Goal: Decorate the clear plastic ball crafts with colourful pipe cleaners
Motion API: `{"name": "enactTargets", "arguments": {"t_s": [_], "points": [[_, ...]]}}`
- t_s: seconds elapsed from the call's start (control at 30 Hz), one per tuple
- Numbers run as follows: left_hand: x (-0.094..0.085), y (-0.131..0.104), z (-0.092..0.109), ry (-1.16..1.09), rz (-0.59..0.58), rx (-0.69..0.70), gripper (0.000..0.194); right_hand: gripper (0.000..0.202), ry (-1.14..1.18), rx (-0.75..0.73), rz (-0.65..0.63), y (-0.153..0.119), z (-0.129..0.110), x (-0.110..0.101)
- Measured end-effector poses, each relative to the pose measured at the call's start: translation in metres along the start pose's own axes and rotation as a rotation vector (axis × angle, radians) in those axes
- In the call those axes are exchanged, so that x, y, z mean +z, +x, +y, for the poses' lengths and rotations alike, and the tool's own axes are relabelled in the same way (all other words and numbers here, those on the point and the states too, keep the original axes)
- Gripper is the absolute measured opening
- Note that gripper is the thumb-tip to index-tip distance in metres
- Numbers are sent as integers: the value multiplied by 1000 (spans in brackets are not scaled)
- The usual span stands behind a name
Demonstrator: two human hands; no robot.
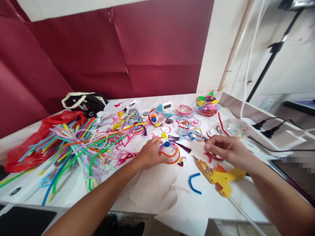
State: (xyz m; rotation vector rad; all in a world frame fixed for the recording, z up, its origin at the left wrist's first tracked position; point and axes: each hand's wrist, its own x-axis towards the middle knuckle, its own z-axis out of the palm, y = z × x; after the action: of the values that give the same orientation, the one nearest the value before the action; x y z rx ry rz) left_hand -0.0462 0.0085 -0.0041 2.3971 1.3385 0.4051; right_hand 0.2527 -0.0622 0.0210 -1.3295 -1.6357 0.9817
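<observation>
White paper (187,216) lies before one clear ball (171,152).
One blue stick (190,182) and one glue gun (210,174) lie right of the ball, maybe for easy reach. The left hand (151,154) grips the ball, perhaps so it won't roll; I can't tell if the bent right hand (222,147) holds anything. Behind the ball: one blue-flapped ball (157,118), one green-flapped ball (208,109).

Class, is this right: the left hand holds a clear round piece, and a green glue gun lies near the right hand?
Wrong colour: the head view shows the glue gun near the right hand is yellow. The left hand does hold the clear round piece.
</observation>
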Motion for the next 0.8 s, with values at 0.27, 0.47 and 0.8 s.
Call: {"name": "enactTargets", "arguments": {"t_s": [0.27, 0.47, 0.8], "points": [[14, 2, -6, -51, 48, -14, 72, 39, -141, -70, 26, -2, 18, 3], [14, -3, 5, -95, 131, 44, 69, 36, -227, -65, 11, -5, 17, 4], [15, -17, 21, -151, 192, 176, 62, 31, -230, -152, 42, -3, 12, 6]]}}
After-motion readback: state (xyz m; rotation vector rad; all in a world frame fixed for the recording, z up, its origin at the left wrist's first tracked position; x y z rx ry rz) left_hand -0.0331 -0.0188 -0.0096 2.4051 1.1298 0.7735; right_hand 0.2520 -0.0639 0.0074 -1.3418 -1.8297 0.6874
